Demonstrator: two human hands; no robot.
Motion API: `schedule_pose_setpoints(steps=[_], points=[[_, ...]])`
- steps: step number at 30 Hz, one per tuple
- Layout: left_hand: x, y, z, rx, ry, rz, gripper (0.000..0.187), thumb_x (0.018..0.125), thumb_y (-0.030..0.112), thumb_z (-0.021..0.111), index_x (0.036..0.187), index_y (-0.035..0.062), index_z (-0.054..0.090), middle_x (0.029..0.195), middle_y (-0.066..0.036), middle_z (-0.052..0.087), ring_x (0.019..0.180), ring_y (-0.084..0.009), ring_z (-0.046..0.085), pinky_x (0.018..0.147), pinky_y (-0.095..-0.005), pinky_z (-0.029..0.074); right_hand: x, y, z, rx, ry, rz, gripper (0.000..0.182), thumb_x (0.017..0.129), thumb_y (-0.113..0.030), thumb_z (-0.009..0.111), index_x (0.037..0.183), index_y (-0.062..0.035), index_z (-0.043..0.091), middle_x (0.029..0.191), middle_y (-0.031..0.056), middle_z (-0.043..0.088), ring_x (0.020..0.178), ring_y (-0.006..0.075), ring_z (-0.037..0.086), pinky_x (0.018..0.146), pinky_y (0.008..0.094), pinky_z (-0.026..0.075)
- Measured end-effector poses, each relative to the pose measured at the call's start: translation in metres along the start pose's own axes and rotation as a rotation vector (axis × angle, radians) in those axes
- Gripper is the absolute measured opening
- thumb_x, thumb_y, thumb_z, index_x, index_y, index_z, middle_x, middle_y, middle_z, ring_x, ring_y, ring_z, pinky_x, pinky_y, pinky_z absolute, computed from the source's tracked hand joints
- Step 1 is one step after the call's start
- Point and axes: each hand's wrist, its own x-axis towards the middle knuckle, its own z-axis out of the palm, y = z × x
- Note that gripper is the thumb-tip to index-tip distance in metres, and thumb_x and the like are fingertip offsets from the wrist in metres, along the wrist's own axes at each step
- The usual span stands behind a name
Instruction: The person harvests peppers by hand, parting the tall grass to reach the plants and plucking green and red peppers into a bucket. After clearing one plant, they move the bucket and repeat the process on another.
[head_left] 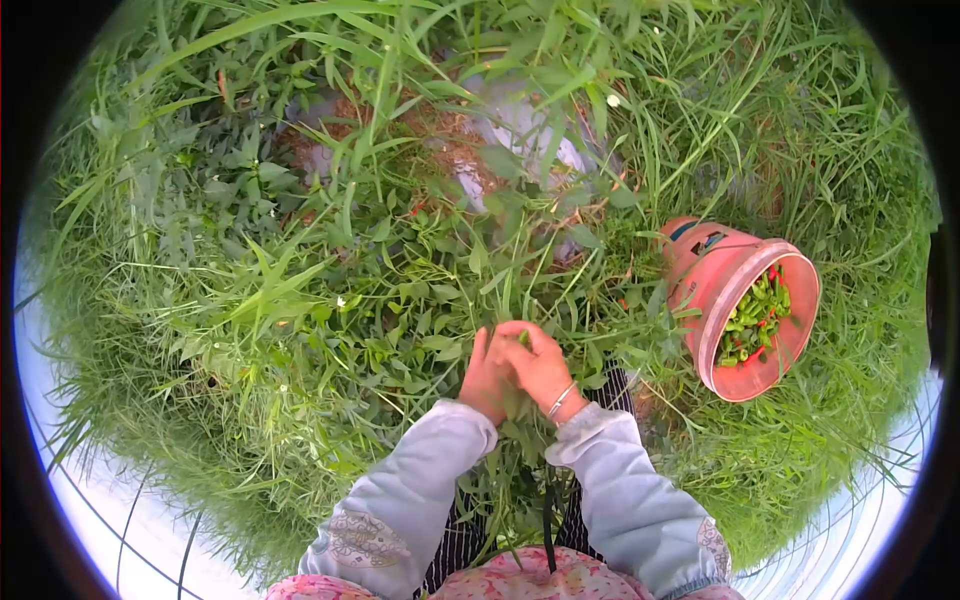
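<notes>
Both of my hands meet over the leafy plants at the centre. My right hand, with a bracelet at the wrist, has its fingers curled round a small green pepper. Close against it on the left is my left hand, blurred, its fingers partly hidden among leaves; what it holds, if anything, does not show. To the right, a pink bucket lies tilted with its mouth toward me. Green and red peppers are inside it.
Tall grass and leafy plants surround my hands. Pieces of plastic sheet and dry straw show on the ground ahead. Striped trouser legs and a pink flowered garment are at the bottom.
</notes>
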Motion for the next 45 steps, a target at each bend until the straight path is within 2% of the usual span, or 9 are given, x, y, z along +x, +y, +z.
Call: schedule_pose_setpoints(steps=[2, 11, 18, 22, 26, 33, 41, 43, 45], points=[[-0.012, -0.012, 0.018, -0.149, 0.218, -0.022, 0.048, 0.083, 0.02, 0.047, 0.129, 0.0072, 0.043, 0.138, -0.012, 0.035, 0.133, -0.0243, 0.025, 0.111, -0.0385, 0.018, 0.01, 0.013, -0.002, 0.36, 0.001, 0.078, 0.024, 0.086, -0.015, 0.056, 0.108, -0.0047, 0.053, 0.075, 0.0031, 0.057, 0.056, 0.0118, 0.055, 0.046, 0.0221, 0.041], [-0.016, -0.128, -0.05, -0.524, 0.91, -0.167, 0.031, 0.072, -0.002, 0.052, 0.101, 0.0058, 0.059, 0.1, -0.018, 0.061, 0.084, -0.0347, 0.061, 0.077, -0.0395, 0.05, 0.014, 0.034, -0.009, 0.24, 0.076, 0.302, 0.026, 0.088, -0.015, 0.054, 0.113, -0.0072, 0.05, 0.075, 0.0045, 0.06, 0.058, 0.0114, 0.058, 0.039, 0.0204, 0.036], [0.123, -0.218, -0.048, -0.314, 0.243, -0.455, 0.027, 0.082, 0.028, 0.057, 0.092, 0.0036, 0.061, 0.093, -0.02, 0.062, 0.082, -0.0351, 0.06, 0.076, -0.0408, 0.048, 0.026, 0.076, -0.012, 0.357, 0.101, 0.227, 0.019, 0.087, -0.016, 0.057, 0.106, -0.0115, 0.057, 0.073, 0.0029, 0.06, 0.056, 0.0103, 0.057, 0.039, 0.0196, 0.035], [0.139, -0.214, -0.006, -0.413, 0.281, -0.428, 0.021, 0.079, 0.018, 0.059, 0.094, 0.0029, 0.06, 0.088, -0.022, 0.061, 0.083, -0.0365, 0.06, 0.077, -0.0413, 0.048, 0.03, 0.081, -0.016, 0.329, 0.12, 0.279, 0.018, 0.087, -0.015, 0.057, 0.105, -0.0114, 0.057, 0.073, 0.003, 0.06, 0.057, 0.0101, 0.057, 0.04, 0.0195, 0.035], [0.116, -0.179, 0.005, -0.419, 0.664, -0.588, 0.021, 0.078, 0.013, 0.059, 0.098, 0.0071, 0.06, 0.094, -0.018, 0.061, 0.085, -0.0359, 0.059, 0.075, -0.0402, 0.048, 0.031, 0.078, -0.019, 0.332, 0.109, 0.28, 0.018, 0.088, -0.015, 0.056, 0.105, -0.011, 0.057, 0.074, 0.0035, 0.06, 0.057, 0.0102, 0.057, 0.04, 0.0195, 0.036], [0.087, -0.162, -0.001, -0.579, 0.658, -0.544, 0.027, 0.08, 0.012, 0.058, 0.107, 0.011, 0.056, 0.102, -0.013, 0.058, 0.09, -0.034, 0.058, 0.077, -0.0407, 0.048, 0.03, 0.07, -0.022, 0.296, 0.1, 0.283, 0.019, 0.089, -0.014, 0.053, 0.106, -0.0077, 0.054, 0.075, 0.0042, 0.059, 0.058, 0.0111, 0.057, 0.041, 0.0204, 0.036], [0.098, -0.226, -0.089, 0.15, 0.595, -0.196, 0.042, 0.08, 0.017, 0.059, 0.12, 0.008, 0.05, 0.126, -0.014, 0.046, 0.119, -0.0324, 0.041, 0.101, -0.0454, 0.031, 0.029, 0.068, -0.027, 0.289, 0.087, 0.272, 0.018, 0.088, -0.015, 0.057, 0.106, -0.0116, 0.056, 0.076, 0.0039, 0.061, 0.059, 0.0103, 0.058, 0.04, 0.0195, 0.036], [0.099, -0.249, -0.089, 0.509, 0.404, -0.383, 0.051, 0.085, 0.03, 0.055, 0.13, 0.0101, 0.041, 0.135, -0.011, 0.041, 0.127, -0.0266, 0.035, 0.104, -0.0478, 0.023, 0.028, 0.068, -0.026, 0.281, 0.088, 0.273, 0.018, 0.088, -0.015, 0.056, 0.105, -0.0115, 0.056, 0.075, 0.0039, 0.061, 0.059, 0.0105, 0.058, 0.04, 0.0196, 0.036], [0.075, -0.242, -0.12, 0.293, -0.157, -0.777, 0.055, 0.088, 0.04, 0.05, 0.131, 0.0099, 0.037, 0.133, -0.012, 0.045, 0.125, -0.0257, 0.04, 0.102, -0.0464, 0.026, 0.029, 0.067, -0.027, 0.283, 0.092, 0.271, 0.018, 0.088, -0.015, 0.056, 0.105, -0.0115, 0.056, 0.075, 0.0039, 0.061, 0.059, 0.0107, 0.058, 0.04, 0.0197, 0.036]])
